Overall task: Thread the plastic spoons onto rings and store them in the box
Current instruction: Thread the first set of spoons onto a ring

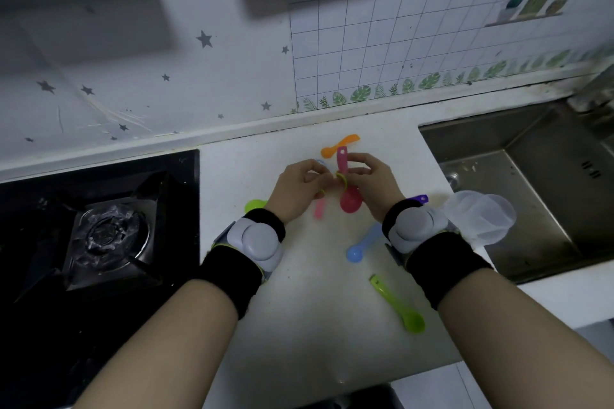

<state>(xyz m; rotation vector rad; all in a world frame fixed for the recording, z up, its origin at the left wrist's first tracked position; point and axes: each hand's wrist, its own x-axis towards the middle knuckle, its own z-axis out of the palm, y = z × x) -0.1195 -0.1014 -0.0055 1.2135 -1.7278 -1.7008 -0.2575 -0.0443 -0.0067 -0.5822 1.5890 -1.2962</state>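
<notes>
My right hand [368,184] grips a dark pink spoon [349,199] by its handle, bowl down and handle end up. My left hand [299,188] pinches a small yellow-green ring [342,179] against that handle. A light pink spoon [319,209] hangs below my left hand. An orange spoon [340,145] lies on the white counter [315,325] behind my hands. A blue spoon [362,244] and a green spoon [398,305] lie nearer me. Another green spoon [255,205] peeks out left of my left wrist, and a purple one [419,199] shows by my right wrist.
A clear plastic box [478,217] sits at the counter's right edge beside the steel sink [531,183]. A black gas hob [99,229] lies to the left. The tiled wall [365,53] stands behind the counter.
</notes>
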